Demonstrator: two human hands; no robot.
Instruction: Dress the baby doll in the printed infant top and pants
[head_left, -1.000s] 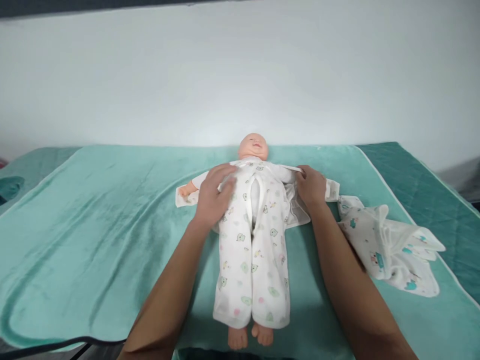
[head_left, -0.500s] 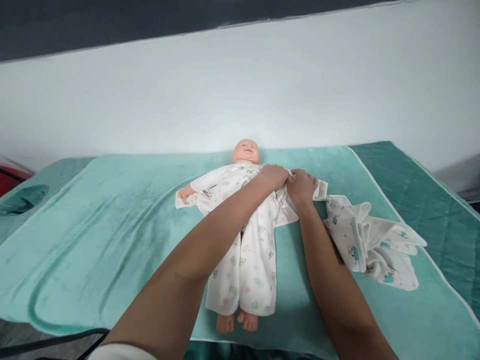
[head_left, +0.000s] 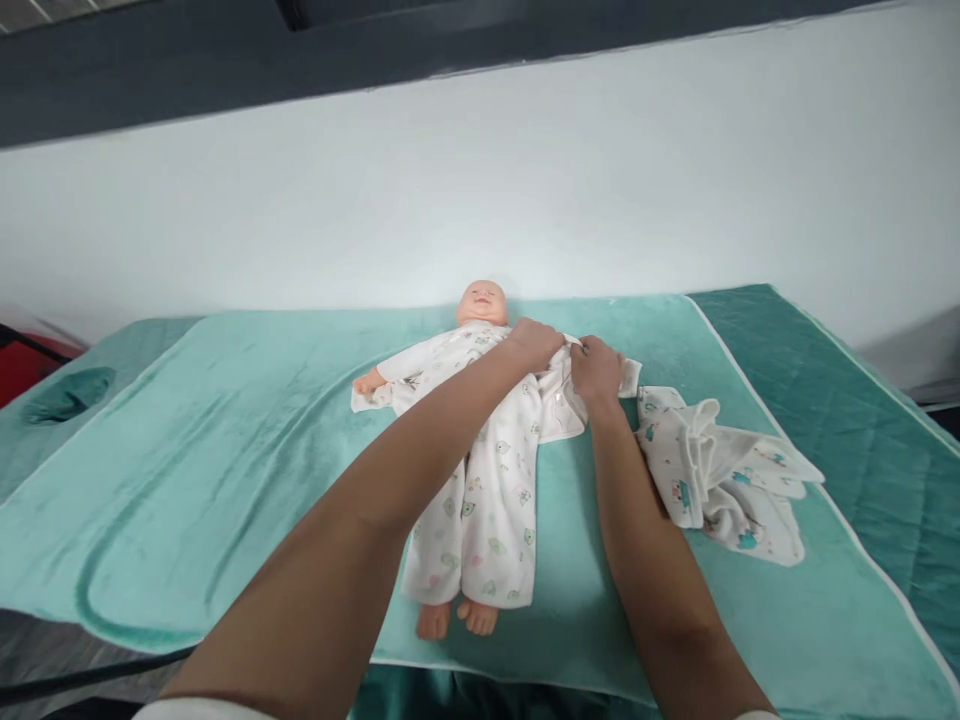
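Doll [head_left: 461, 352] lies face up on the middle of the teal blanket [head_left: 247, 450], head to the far side, bare feet [head_left: 478, 617] poking from printed white trouser legs [head_left: 499, 500]. Left hand [head_left: 536, 345] crosses its chest, fingers curled at the doll's right-side arm; can't tell what they hold! Just beside it, right hand [head_left: 596, 370] pinches the white jacket [head_left: 561, 400] spread there. Further right, a crumpled printed baby garment [head_left: 720, 480]; beyond, dark green quilted bedding [head_left: 847, 390]. White wall [head_left: 480, 190] at the far side, black cable [head_left: 97, 678] near left.
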